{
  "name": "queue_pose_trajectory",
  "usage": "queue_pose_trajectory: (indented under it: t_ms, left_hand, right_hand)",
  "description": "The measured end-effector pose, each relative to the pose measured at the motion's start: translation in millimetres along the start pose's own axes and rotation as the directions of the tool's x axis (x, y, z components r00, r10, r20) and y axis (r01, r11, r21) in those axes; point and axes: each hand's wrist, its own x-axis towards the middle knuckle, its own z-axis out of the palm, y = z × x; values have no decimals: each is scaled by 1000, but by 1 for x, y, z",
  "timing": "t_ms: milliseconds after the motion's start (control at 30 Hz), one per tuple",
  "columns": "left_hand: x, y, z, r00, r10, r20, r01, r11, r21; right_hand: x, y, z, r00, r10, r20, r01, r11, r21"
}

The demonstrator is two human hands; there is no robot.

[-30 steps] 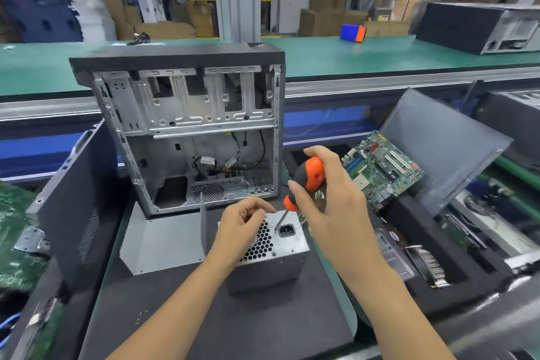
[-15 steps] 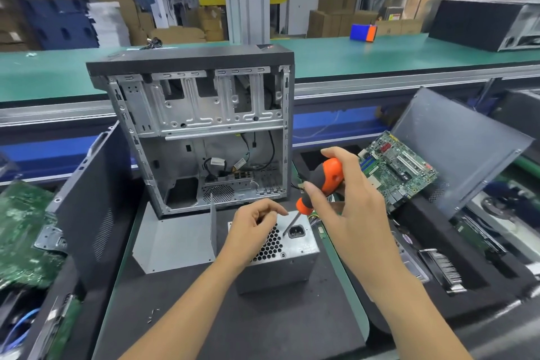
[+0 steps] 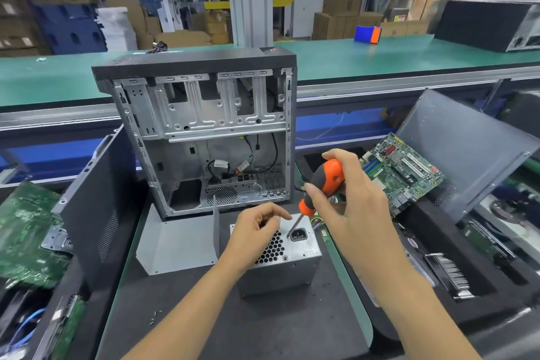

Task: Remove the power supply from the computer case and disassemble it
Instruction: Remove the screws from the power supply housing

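Right hand (image 3: 353, 207) grips a screwdriver (image 3: 324, 184), tip on the power supply (image 3: 280, 260); beside it, left hand (image 3: 257, 231), fingers curled, rests on top.

This is a factory floor for taking computers apart, an electronics disassembly line. A long green conveyor belt (image 3: 380, 61) runs across at twelve o'clock on an aluminium frame, with stacked cardboard boxes (image 3: 342, 13) and blue pallets (image 3: 70, 29) behind it. A stripped computer case (image 3: 204, 131) stands on the black work mat (image 3: 263, 327), with loose motherboards at two o'clock (image 3: 400, 172) and nine o'clock (image 3: 26, 231).
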Motion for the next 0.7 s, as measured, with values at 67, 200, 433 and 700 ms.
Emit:
queue_pose_trajectory:
  t_ms: [67,200,433,700]
  left_hand:
    - [0,1,0,1000,1,10,-1,1000,-1]
    - [-1,3,1,1000,-6,17,6,1000,-4]
    - [-3,4,0,996,5,86,2,997,-78]
    - [0,4,2,998,6,59,-1,997,-81]
  right_hand:
    - [9,-5,-2,999,-28,43,32,993,-115]
    - [27,-15,1,995,-30,97,48,981,-190]
    - [34,-19,0,993,41,114,15,890,-455]
    - [58,-22,-21,892,19,452,104,964,-245]
